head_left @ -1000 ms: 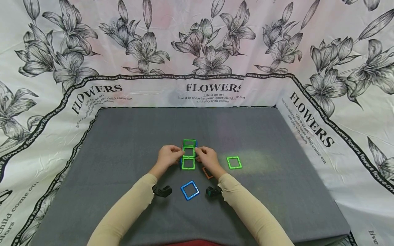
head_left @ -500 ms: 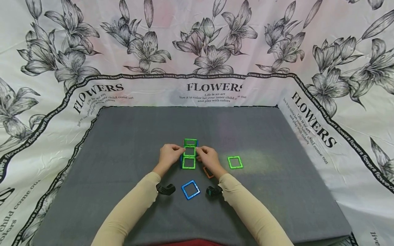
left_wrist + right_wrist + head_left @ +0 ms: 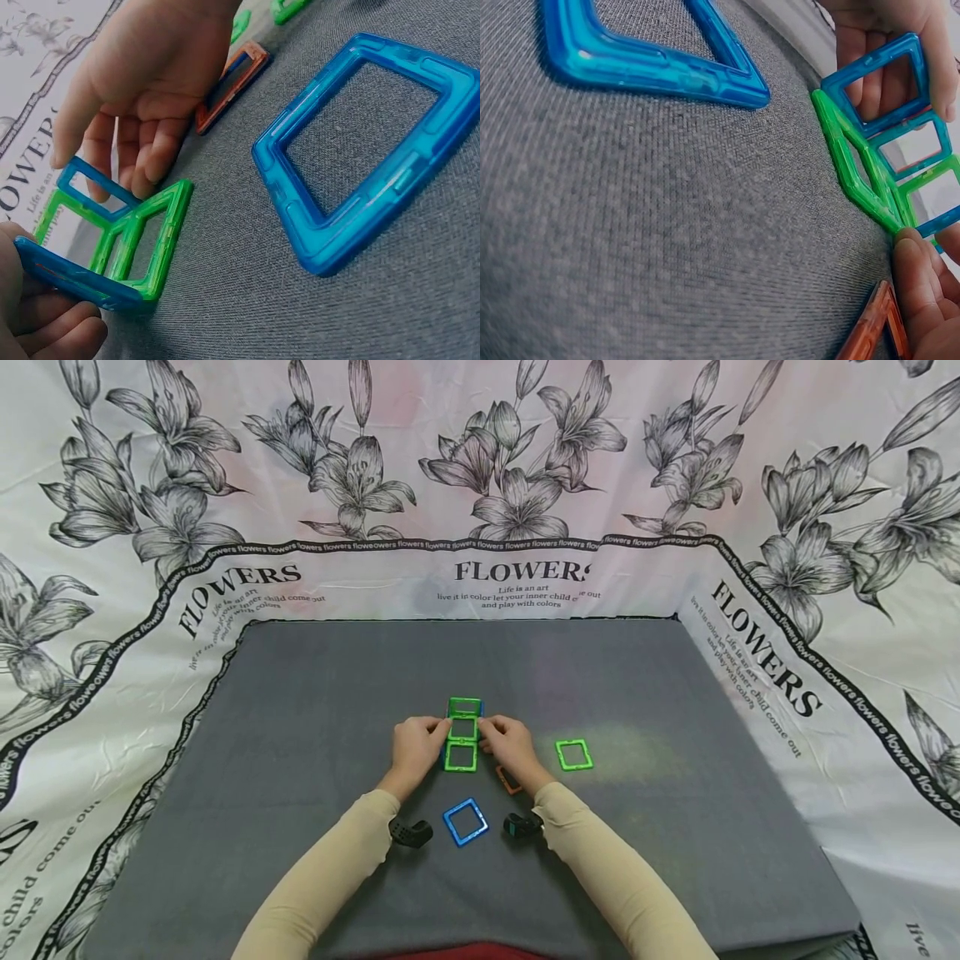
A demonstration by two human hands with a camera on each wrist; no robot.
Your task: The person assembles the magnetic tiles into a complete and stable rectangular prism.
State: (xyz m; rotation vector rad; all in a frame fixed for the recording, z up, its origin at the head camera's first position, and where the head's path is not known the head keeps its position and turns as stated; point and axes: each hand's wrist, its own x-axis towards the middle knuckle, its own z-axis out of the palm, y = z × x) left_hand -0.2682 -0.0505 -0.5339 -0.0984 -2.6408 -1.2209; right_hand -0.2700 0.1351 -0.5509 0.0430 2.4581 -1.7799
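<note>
Green square magnetic tiles (image 3: 461, 768) are joined in a row at the table's middle, one lying flat nearest the person. Blue square tiles stand along both sides. My left hand (image 3: 415, 750) pinches the left blue tile (image 3: 75, 277) between thumb and fingers, which curl behind it. On the opposite side, my right hand (image 3: 510, 747) holds a smaller-looking blue tile (image 3: 109, 184) with its thumb on one face and fingers on the other. In the right wrist view, two blue tiles (image 3: 919, 71) stand edge to edge on the left hand's side. The palms partly hide the structure's outer sides.
A loose blue tile (image 3: 473, 837) lies between the wrists, nearer the person. An orange tile (image 3: 513, 792) leans or lies beside the right wrist, partly covered. Farther right lies a loose green tile (image 3: 573, 767) on the grey cloth (image 3: 637, 860). Printed fabric (image 3: 337, 593) surrounds the table.
The left hand and forearm have shifted slightly right, the wrist drawing inward. The right hand stays in place, and the tile structure looks the same.
</note>
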